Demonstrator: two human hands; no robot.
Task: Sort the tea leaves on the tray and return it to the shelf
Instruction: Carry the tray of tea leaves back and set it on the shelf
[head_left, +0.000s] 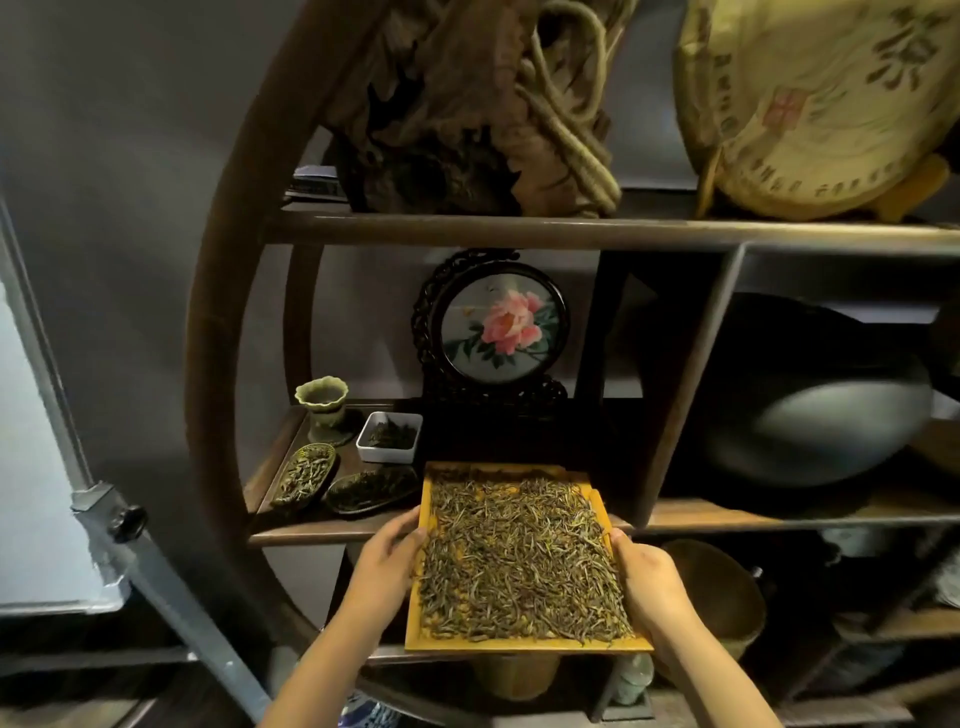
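Holding tray (524, 646) by both sides | left hand (384, 564), right hand (649, 584) fingers curled round rims | far end on shelf (311, 532), near end overhanging | leaves (519, 561) spread evenly; sliding fully in remains

Peony screen (501, 322), green cup (322, 397), white leaf dish (389, 437).

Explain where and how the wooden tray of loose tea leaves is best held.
Grip the wooden tray by its two long side rims, one hand from each side, as the left hand and right hand do. It is wide, shallow and open-topped, so level support keeps the tea leaves in.
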